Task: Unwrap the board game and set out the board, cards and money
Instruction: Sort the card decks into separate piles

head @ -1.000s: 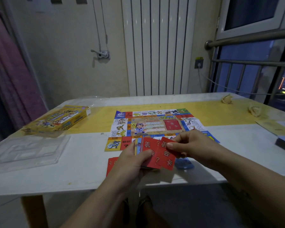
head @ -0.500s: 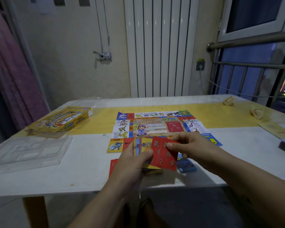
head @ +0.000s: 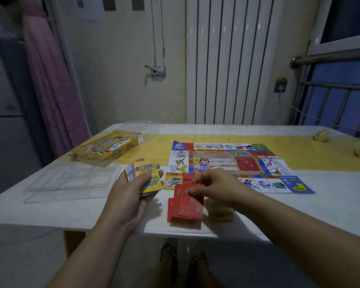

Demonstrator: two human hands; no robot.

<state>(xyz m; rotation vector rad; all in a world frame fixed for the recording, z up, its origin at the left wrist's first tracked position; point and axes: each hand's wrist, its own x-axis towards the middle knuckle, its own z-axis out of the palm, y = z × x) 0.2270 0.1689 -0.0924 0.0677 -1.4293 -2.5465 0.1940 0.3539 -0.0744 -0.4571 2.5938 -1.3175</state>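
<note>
The colourful game board lies unfolded on the table. My left hand holds a stack of yellow and blue cards above the table, left of the board. My right hand pinches the top edge of a red card that sits on a small pile of red cards near the table's front edge. A yellowish pile lies just right of the red cards, partly hidden under my right wrist.
The yellow game box stands at the back left, with a clear plastic tray in front of it. Crumpled wrapping lies at the far right. A radiator and a window rail stand behind the table.
My right hand has brought the red card down from my left hand's stack onto the red pile. My left hand moved left with the remaining cards. The view shifted left.
</note>
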